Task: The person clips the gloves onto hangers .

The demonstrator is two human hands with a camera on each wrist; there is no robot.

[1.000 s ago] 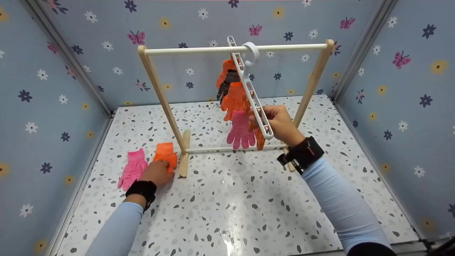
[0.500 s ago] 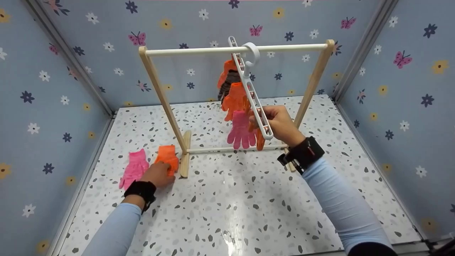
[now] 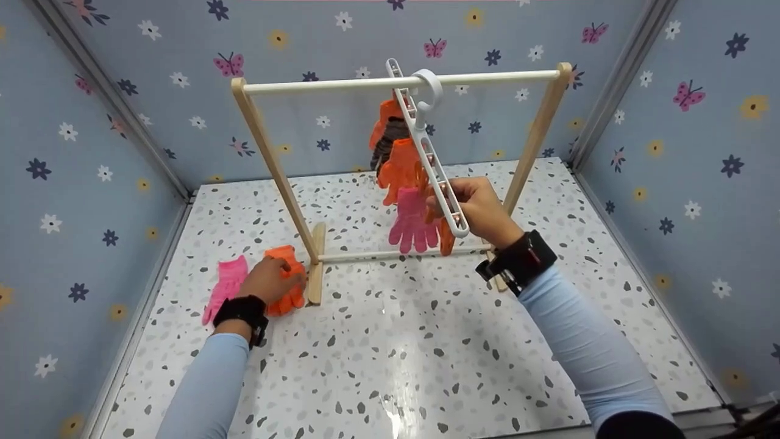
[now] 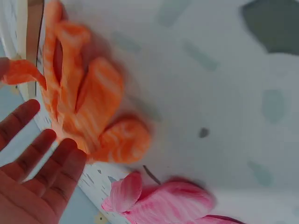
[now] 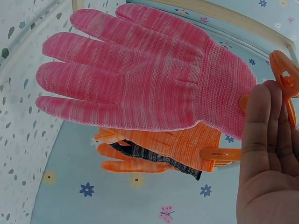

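Observation:
In the head view my left hand (image 3: 268,280) is over an orange knit glove (image 3: 285,299) on the speckled floor. The left wrist view shows its fingers fairly straight and spread, the thumb tip at the raised end of one glove part. A pink glove (image 3: 226,283) lies just left of it. My right hand (image 3: 478,207) pinches an orange clothespin (image 5: 244,102) at the cuff of a hanging pink glove (image 5: 140,79); the fingers hide most of that pin. Another orange clothespin (image 3: 447,238) hangs at the near end of the white hanger (image 3: 431,161).
The hanger's hook sits over the top bar (image 3: 329,85) of a wooden rack. Farther along hang an orange glove (image 3: 402,164), a dark striped glove (image 3: 391,140) and another orange glove (image 3: 385,116). A rack foot (image 3: 315,286) stands right of the left hand. Patterned walls enclose the floor.
My left hand has shifted slightly up and left over the orange glove, whose lower part now shows beside the hand. The right hand keeps its place at the hanger.

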